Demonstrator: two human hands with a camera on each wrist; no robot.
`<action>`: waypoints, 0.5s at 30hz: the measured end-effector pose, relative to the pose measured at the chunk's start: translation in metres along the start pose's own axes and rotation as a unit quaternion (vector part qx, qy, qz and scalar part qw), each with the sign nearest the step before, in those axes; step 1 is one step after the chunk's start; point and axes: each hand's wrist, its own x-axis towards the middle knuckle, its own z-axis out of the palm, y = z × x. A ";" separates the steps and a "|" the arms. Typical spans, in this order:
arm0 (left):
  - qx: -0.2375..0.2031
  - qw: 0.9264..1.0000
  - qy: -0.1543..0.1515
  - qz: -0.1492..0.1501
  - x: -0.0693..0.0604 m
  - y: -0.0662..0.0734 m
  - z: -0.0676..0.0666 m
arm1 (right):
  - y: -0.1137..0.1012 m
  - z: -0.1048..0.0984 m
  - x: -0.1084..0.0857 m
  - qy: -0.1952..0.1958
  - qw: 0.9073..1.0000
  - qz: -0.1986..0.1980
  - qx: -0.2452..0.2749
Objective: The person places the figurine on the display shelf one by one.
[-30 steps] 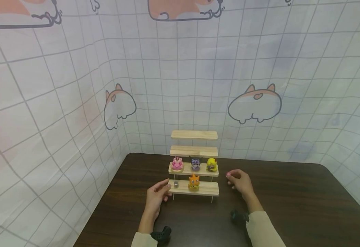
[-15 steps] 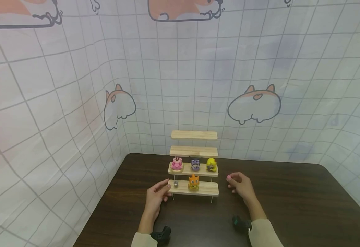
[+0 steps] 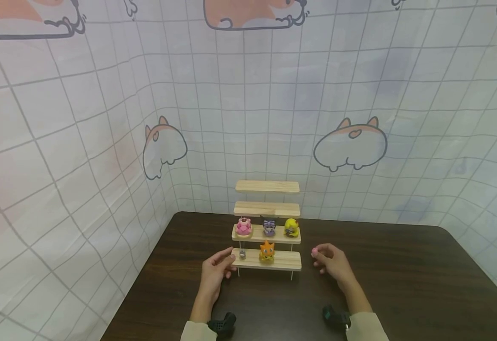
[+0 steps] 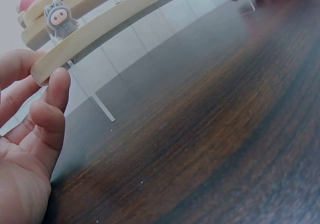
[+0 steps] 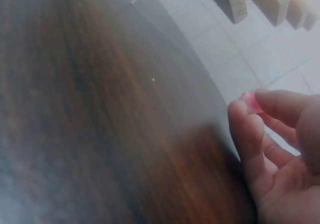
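Note:
My left hand pinches the left end of the lowest board of a stepped wooden display stand. Beside those fingers a small grey figurine in an eared hood stands on that board. An orange spiky-headed figurine sits near the board's middle. One step up are a pink figurine, a purple one and a yellow one. Off the stand's right side, my right hand pinches a tiny pink piece between thumb and fingertips; its kind is mostly hidden.
The two upper boards rise at the back of the stand, whose clear thin legs rest on a dark wooden table. A grid-patterned cloth with corgi drawings hangs behind and at the left.
My right hand has come a little nearer to me, lower in the head view, still pinching the pink piece. The left hand and the figurines have stayed in place.

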 end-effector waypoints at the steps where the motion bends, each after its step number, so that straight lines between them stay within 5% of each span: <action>1: 0.000 1.000 0.001 0.000 0.000 0.000 0.000 | 0.000 0.000 -0.001 -0.002 1.000 0.000 0.000; 15: -0.003 1.000 0.000 -0.002 0.001 -0.001 0.000 | -0.002 -0.003 -0.008 -0.014 0.999 -0.010 0.032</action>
